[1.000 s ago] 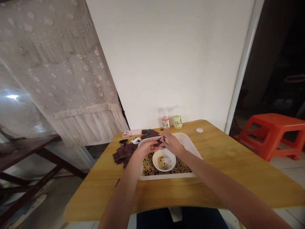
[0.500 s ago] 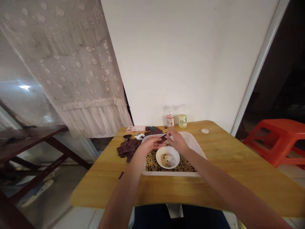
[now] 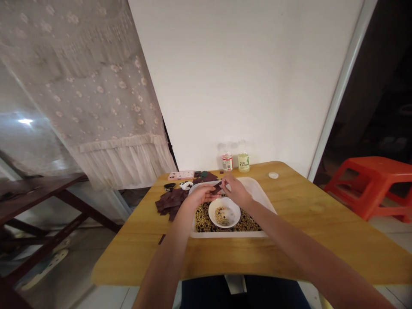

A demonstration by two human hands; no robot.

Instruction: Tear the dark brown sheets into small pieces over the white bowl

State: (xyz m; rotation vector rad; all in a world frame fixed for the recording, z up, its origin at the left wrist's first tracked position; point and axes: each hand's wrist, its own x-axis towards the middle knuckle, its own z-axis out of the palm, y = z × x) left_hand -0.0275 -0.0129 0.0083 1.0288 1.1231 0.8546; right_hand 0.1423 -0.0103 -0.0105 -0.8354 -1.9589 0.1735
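Above the back part of a white tray (image 3: 225, 234), my left hand (image 3: 203, 195) holds a small dark brown piece (image 3: 216, 188) by its left side. The fingers of my right hand (image 3: 232, 187) pinch the same piece at its right end. Just below both hands, a white bowl (image 3: 236, 211) with small pale beads or seeds in it rests in the tray. Many tan and dark beads or seeds (image 3: 202, 218) surround the bowl. Left of the tray lies a pile of dark brown pieces (image 3: 172, 200).
Behind the tray stand a red-labelled jar (image 3: 227, 162) and a green-labelled bottle (image 3: 243, 162). A pink phone (image 3: 181, 175), white crumpled tissue (image 3: 186, 185) and black item (image 3: 170, 185) lie back left. A round lid (image 3: 273, 175) is at right; a red stool (image 3: 370, 184) stands beyond the wooden table (image 3: 315, 219).
The whole view has shifted slightly, so the table things appear a little further left. Both hands remain at the brown piece, with little visible movement.
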